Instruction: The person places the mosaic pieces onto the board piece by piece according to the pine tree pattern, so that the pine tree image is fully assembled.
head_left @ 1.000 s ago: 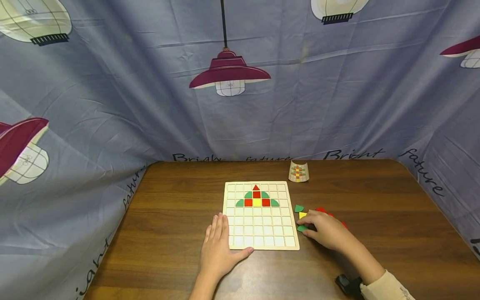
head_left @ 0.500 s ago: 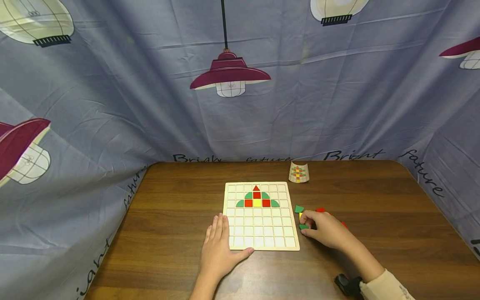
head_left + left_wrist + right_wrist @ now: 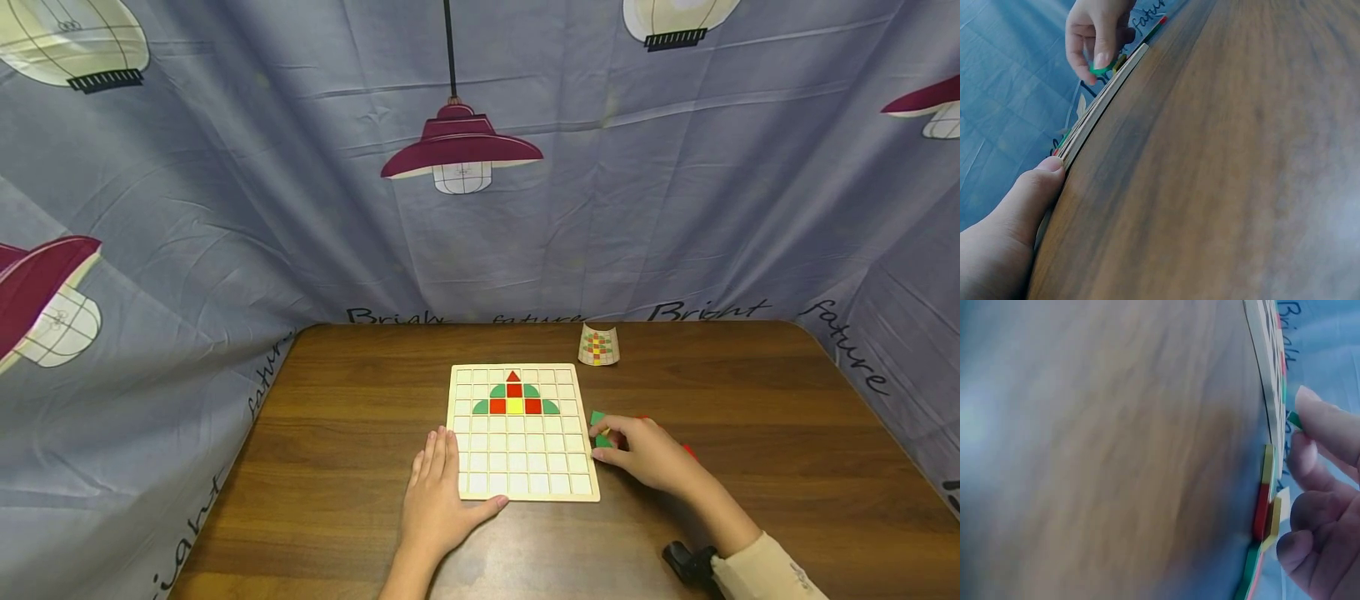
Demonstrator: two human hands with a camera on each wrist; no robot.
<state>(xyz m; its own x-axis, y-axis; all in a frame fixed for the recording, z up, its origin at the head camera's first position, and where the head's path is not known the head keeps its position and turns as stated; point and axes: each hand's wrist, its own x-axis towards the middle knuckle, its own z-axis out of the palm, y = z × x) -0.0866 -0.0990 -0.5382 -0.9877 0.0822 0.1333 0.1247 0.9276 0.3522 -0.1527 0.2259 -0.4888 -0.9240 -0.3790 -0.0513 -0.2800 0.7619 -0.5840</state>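
Note:
A pale square grid board [image 3: 525, 467] lies on the table, with red, green and yellow tiles set in its upper rows. My left hand [image 3: 435, 508] rests along its left edge with straight fingers, the thumb at the near edge; the left wrist view shows that thumb [image 3: 1035, 194] against the board's side. Just right of the board, my right hand [image 3: 645, 450] pinches a green tile [image 3: 1295, 420] between thumb and index finger, raised above the table. Its other fingers are curled. Beneath the hand lie loose tiles, among them a red one [image 3: 1262, 509] and a yellow one [image 3: 1272, 522], partly hidden in the head view.
Behind the board, at its right corner, stands a small curved pattern card [image 3: 598, 346] printed with a coloured grid. Another green tile [image 3: 596, 416] lies by the board's right edge. A blue-grey printed curtain [image 3: 300, 208] hangs round the brown wooden table [image 3: 337, 417].
The right hand has picked the nearer green tile up off the table and moved slightly left and away with it, toward the board's right edge. The left hand has stayed put.

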